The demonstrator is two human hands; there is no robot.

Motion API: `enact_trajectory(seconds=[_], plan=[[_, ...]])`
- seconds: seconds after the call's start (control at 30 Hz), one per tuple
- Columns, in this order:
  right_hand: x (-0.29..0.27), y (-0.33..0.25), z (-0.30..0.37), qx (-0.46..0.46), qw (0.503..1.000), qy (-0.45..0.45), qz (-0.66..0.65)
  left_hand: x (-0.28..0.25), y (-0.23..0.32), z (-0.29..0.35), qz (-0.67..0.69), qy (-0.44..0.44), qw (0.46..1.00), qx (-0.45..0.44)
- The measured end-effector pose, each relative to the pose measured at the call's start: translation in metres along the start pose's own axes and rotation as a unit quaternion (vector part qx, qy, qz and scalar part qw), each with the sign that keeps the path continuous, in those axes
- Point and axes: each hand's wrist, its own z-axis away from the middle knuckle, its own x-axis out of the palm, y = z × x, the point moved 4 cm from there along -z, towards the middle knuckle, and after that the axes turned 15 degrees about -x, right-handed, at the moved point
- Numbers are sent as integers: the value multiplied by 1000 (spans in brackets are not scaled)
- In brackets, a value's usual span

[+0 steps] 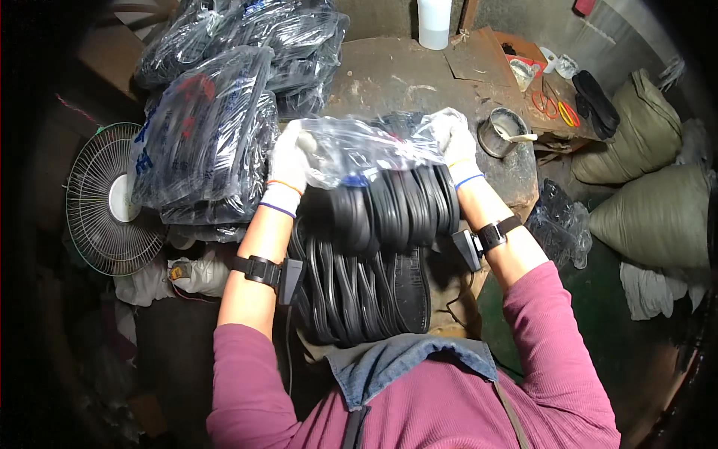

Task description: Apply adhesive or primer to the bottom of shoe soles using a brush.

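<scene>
Dim corners ringed a scuffed brown surface (378, 78). Over its near part, between the left hand (290, 156) and the right hand (456, 142), a clear bag (344, 153) lay across the far ends of a row of black soles (407, 209); their near ends stuck out from it, slightly blurred. A second row (359, 292), also set on edge, sat just in front, partly overlapped by the first.

Uneven pulling looked the likeliest cause of trouble: if one hand drew harder, the soles could slide out of line or tip, and an edge could tear the thin bag. A tin (490, 142) holding a pale-handled tool (522, 138) stood near the right hand, so a wide swing that way could knock it over.

The left fingers were closed on the bag's left end; the right ones pinched its bunched right end, though the fingertips themselves were hard to make out.

Farther out, packed bags (206, 142) were heaped at the left, beside a fan (122, 198). A white bottle (434, 26) stood at the back, scissors (559, 105) lay at the right, and green sacks (651, 209) slumped past them.
</scene>
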Motion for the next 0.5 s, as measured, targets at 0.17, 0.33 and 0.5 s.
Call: enact_trajectory(seconds=[0.17, 0.33, 0.5], plan=[[33, 0, -10, -46, 883, -242, 399, -16, -46, -23, 179, -15, 970, -164], [-11, -2, -37, -156, 923, -298, 187, 9, -94, -60, -163, 51, 985, -31], [58, -68, -6, -200, 923, -237, 229, 86, 4, 19, -105, 89, 979, 148]])
